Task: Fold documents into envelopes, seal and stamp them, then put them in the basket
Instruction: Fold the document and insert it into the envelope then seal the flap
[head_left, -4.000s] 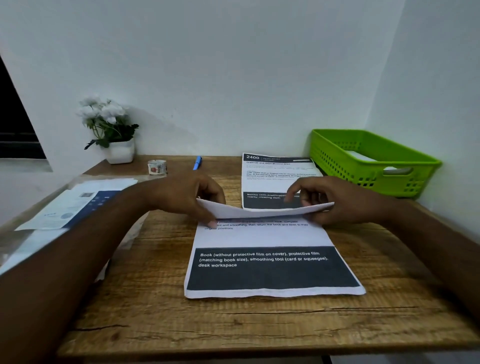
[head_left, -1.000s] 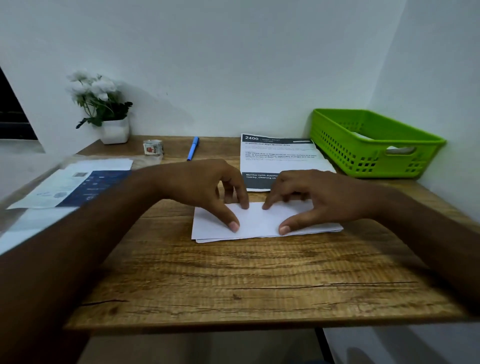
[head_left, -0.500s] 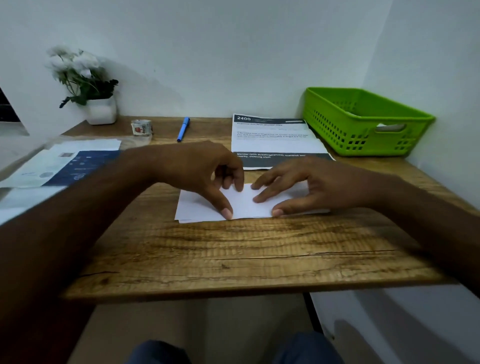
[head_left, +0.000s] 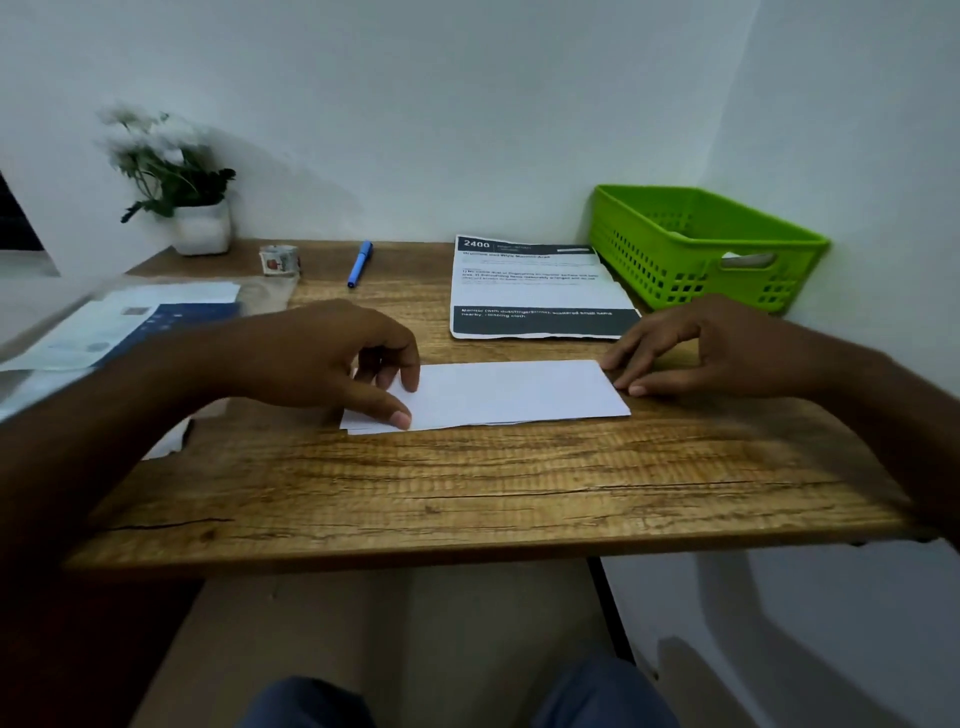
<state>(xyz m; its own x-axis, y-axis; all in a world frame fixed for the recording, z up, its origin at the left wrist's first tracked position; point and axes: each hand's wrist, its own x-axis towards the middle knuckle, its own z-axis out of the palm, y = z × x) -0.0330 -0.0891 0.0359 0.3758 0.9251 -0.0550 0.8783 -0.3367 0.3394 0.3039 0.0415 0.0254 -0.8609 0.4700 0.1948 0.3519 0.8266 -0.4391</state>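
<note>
Wooden desk (document atop); white walls.

A folded white paper sheet lies in the middle of the brown wooden table. Behind it lies a printed paper document, with a green plastic basket at its right and a blue pen at its left.

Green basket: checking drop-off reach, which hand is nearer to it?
Right. The right hand sits just in front of the green basket; the left hand presses the folded paper, farther left.
</note>
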